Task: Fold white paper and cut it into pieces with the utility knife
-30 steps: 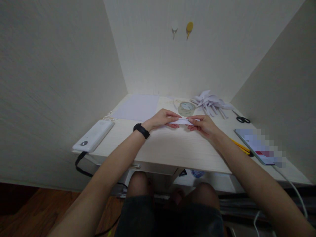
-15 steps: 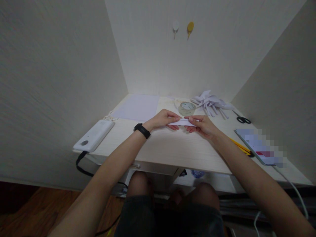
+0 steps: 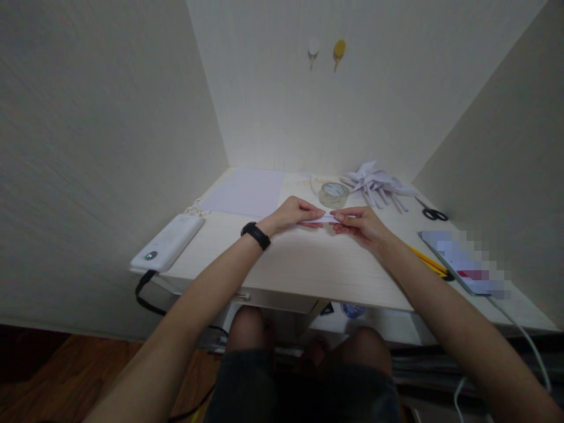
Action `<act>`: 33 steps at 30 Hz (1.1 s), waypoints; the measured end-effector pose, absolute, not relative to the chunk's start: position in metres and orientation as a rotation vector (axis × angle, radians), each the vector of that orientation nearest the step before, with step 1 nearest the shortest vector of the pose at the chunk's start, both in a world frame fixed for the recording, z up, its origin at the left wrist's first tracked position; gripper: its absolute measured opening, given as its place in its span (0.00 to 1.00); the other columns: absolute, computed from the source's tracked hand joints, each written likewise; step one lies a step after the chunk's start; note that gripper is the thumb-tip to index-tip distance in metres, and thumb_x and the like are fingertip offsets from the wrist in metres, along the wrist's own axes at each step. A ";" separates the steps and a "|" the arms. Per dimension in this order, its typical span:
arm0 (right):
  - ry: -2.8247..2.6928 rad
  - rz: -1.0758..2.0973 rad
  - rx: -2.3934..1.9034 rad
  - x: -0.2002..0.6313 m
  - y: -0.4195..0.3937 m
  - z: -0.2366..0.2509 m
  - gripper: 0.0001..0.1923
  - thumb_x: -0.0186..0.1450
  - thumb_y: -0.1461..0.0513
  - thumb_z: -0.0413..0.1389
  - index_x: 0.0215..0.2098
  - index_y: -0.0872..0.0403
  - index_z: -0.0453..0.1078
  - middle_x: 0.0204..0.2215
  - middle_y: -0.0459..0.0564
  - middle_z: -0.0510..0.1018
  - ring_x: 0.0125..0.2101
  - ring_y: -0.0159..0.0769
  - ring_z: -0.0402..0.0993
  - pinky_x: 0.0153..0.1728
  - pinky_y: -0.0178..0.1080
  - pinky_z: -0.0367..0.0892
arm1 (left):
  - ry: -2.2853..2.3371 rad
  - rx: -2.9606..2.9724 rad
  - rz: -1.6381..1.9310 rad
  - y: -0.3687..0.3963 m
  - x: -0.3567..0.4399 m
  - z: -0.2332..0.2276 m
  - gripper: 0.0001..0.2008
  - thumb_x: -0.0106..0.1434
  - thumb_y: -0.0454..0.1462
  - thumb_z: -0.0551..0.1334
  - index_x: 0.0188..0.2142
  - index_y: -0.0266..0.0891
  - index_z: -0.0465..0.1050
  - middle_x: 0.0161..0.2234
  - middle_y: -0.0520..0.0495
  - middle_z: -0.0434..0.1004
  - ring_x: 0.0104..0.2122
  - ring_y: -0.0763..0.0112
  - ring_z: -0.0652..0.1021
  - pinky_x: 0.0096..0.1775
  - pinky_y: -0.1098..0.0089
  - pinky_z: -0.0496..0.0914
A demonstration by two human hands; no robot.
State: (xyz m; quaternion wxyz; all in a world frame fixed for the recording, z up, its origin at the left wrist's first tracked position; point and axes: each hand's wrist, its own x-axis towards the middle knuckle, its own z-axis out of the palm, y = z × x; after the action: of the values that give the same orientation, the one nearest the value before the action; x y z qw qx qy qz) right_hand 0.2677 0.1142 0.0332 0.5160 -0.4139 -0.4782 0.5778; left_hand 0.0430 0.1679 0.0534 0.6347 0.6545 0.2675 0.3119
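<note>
A narrow folded strip of white paper (image 3: 328, 218) is held level between my two hands, above the middle of the desk. My left hand (image 3: 300, 212), with a black watch on its wrist, pinches the strip's left end between thumb and fingers. At the other end my right hand (image 3: 359, 225) grips it the same way, thumb on top. Only a short middle part of the strip shows; the fingers cover the rest. Just behind the hands lies a roll of clear tape (image 3: 333, 194).
White paper sheet (image 3: 247, 191) lies back left; folded paper pinwheels (image 3: 374, 181) are piled back right. Scissors (image 3: 432, 212), a yellow-and-black cutter (image 3: 429, 262) and a tablet-like device (image 3: 456, 261) with a cable are on the right. A white power bank (image 3: 167, 242) sits at the left edge.
Both hands keep hold of the paper strip. My left hand has shifted slightly right, and less of the strip shows between the fingers.
</note>
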 end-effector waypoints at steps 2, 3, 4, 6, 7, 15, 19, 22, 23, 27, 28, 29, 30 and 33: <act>-1.151 1.381 -1.003 0.268 0.114 0.033 0.22 0.42 0.58 0.77 0.33 0.57 0.82 0.30 0.55 0.85 0.26 0.37 0.81 0.32 0.38 0.81 | 0.626 1.497 0.726 0.166 0.044 0.054 0.17 0.50 0.39 0.77 0.38 0.30 0.83 0.36 0.40 0.84 0.34 0.69 0.82 0.47 0.62 0.79; -1.151 1.374 -1.007 0.268 0.114 0.033 0.22 0.42 0.58 0.77 0.33 0.57 0.82 0.30 0.55 0.85 0.26 0.37 0.81 0.33 0.37 0.81 | 0.637 1.490 0.729 0.165 0.045 0.055 0.17 0.50 0.37 0.77 0.38 0.29 0.83 0.36 0.40 0.84 0.34 0.70 0.82 0.47 0.63 0.79; -1.149 1.367 -1.009 0.267 0.114 0.033 0.22 0.42 0.58 0.77 0.33 0.57 0.82 0.29 0.55 0.85 0.26 0.36 0.81 0.33 0.37 0.80 | 0.651 1.481 0.729 0.164 0.045 0.057 0.16 0.50 0.35 0.77 0.38 0.29 0.82 0.35 0.39 0.84 0.33 0.70 0.82 0.46 0.63 0.79; -1.148 1.358 -1.012 0.265 0.114 0.034 0.23 0.41 0.58 0.77 0.33 0.57 0.82 0.29 0.54 0.84 0.25 0.35 0.81 0.32 0.36 0.80 | 0.678 1.462 0.724 0.162 0.045 0.059 0.15 0.50 0.32 0.76 0.38 0.28 0.82 0.33 0.39 0.84 0.31 0.71 0.82 0.45 0.64 0.79; -1.150 1.355 -1.012 0.264 0.113 0.035 0.24 0.40 0.58 0.78 0.34 0.57 0.82 0.28 0.53 0.84 0.25 0.35 0.81 0.31 0.35 0.80 | 0.688 1.457 0.719 0.162 0.045 0.060 0.14 0.50 0.30 0.76 0.38 0.28 0.82 0.32 0.40 0.84 0.30 0.72 0.82 0.45 0.65 0.79; -1.170 1.315 -1.027 0.258 0.109 0.037 0.23 0.39 0.56 0.78 0.31 0.57 0.82 0.26 0.55 0.84 0.22 0.35 0.80 0.27 0.34 0.79 | 0.655 1.480 0.625 0.165 0.044 0.057 0.15 0.54 0.33 0.74 0.42 0.29 0.81 0.33 0.39 0.84 0.29 0.70 0.83 0.41 0.67 0.79; -1.158 1.336 -1.023 0.260 0.109 0.037 0.23 0.38 0.56 0.78 0.31 0.57 0.82 0.27 0.56 0.84 0.22 0.36 0.80 0.26 0.34 0.79 | 0.615 1.519 0.590 0.168 0.043 0.054 0.17 0.56 0.36 0.74 0.44 0.29 0.80 0.31 0.40 0.84 0.28 0.68 0.84 0.38 0.68 0.80; -1.155 1.362 -1.021 0.261 0.110 0.036 0.24 0.39 0.56 0.78 0.32 0.57 0.83 0.28 0.56 0.85 0.23 0.37 0.81 0.26 0.35 0.79 | 0.615 1.545 0.596 0.170 0.042 0.053 0.18 0.56 0.37 0.73 0.44 0.29 0.80 0.30 0.40 0.84 0.28 0.68 0.84 0.36 0.69 0.80; -1.154 1.371 -1.017 0.261 0.110 0.035 0.24 0.39 0.56 0.78 0.33 0.58 0.82 0.29 0.57 0.85 0.23 0.37 0.81 0.26 0.35 0.79 | 0.620 1.550 0.601 0.171 0.042 0.053 0.18 0.57 0.38 0.73 0.45 0.29 0.80 0.30 0.41 0.84 0.28 0.68 0.83 0.36 0.69 0.80; -1.166 1.384 -0.995 0.260 0.111 0.034 0.24 0.41 0.56 0.77 0.34 0.58 0.82 0.30 0.57 0.85 0.24 0.39 0.81 0.27 0.37 0.80 | 0.642 1.535 0.629 0.171 0.042 0.052 0.18 0.56 0.38 0.74 0.44 0.30 0.81 0.31 0.40 0.84 0.28 0.70 0.83 0.37 0.69 0.80; -1.170 1.377 -0.994 0.260 0.111 0.033 0.24 0.42 0.56 0.77 0.34 0.58 0.82 0.30 0.57 0.85 0.25 0.39 0.81 0.28 0.38 0.80 | 0.640 1.528 0.627 0.170 0.042 0.052 0.18 0.56 0.38 0.74 0.44 0.30 0.81 0.31 0.40 0.84 0.28 0.70 0.83 0.38 0.69 0.80; -1.173 1.367 -0.995 0.260 0.112 0.033 0.23 0.42 0.57 0.77 0.34 0.58 0.82 0.30 0.57 0.85 0.25 0.39 0.82 0.28 0.38 0.80 | 0.633 1.521 0.621 0.169 0.042 0.052 0.19 0.55 0.38 0.74 0.44 0.30 0.81 0.31 0.40 0.84 0.29 0.70 0.83 0.38 0.69 0.80; -1.172 1.358 -0.997 0.260 0.112 0.033 0.23 0.42 0.57 0.77 0.34 0.58 0.82 0.30 0.57 0.85 0.26 0.39 0.82 0.29 0.39 0.80 | 0.625 1.517 0.613 0.169 0.043 0.052 0.19 0.54 0.38 0.75 0.44 0.30 0.81 0.31 0.40 0.84 0.29 0.69 0.84 0.38 0.69 0.80; -1.162 1.344 -1.008 0.260 0.111 0.033 0.23 0.42 0.57 0.77 0.33 0.57 0.82 0.30 0.56 0.85 0.26 0.39 0.81 0.31 0.39 0.80 | 0.625 1.513 0.612 0.167 0.043 0.053 0.19 0.55 0.37 0.75 0.45 0.30 0.81 0.32 0.39 0.84 0.30 0.68 0.84 0.39 0.67 0.80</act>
State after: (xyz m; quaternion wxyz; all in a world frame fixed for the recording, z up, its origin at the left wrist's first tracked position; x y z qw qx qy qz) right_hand 0.2600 0.1114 0.0332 0.5220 -0.4208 -0.4852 0.5612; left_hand 0.0431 0.1671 0.0525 0.6418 0.6640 0.2741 0.2686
